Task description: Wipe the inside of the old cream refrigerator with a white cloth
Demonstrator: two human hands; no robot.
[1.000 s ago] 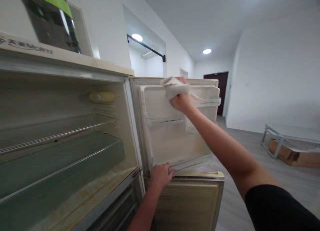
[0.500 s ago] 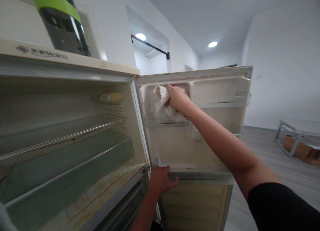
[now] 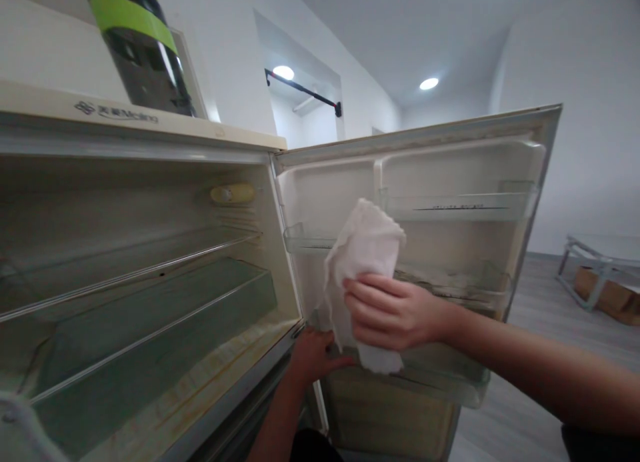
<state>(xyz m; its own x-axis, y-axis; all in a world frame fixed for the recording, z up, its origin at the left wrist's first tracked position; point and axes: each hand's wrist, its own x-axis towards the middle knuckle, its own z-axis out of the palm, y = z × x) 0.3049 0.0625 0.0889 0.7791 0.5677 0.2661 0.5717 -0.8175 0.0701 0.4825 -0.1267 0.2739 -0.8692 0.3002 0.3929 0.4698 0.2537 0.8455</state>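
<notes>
A white cloth (image 3: 373, 242) hangs from my right hand (image 3: 385, 312), whose fingers are closed around it. The cloth is in front of the inner side of the open refrigerator door (image 3: 330, 189) and covers part of its shelves. My left hand (image 3: 317, 359) is low by the hinge side, its fingers over the rim of the bottom door shelf (image 3: 440, 385) and its thumb pointing right. Its fingertips are partly hidden. Clear shelf bins, a left one (image 3: 307, 241) and an upper right one (image 3: 460, 205), are fixed to the door.
On the left is the refrigerator compartment with a glass shelf (image 3: 125, 272), a drawer-like greenish bin (image 3: 170, 335) and yellowed stains on its floor. A dark bottle (image 3: 143, 55) with green bands stands on top. At right, a metal-framed table (image 3: 600, 262) has a cardboard box (image 3: 610, 292) beneath.
My right hand has moved down and toward me with the cloth, away from the upper left door bin. The door has swung slightly nearer. My left hand remains low by the hinge side.
</notes>
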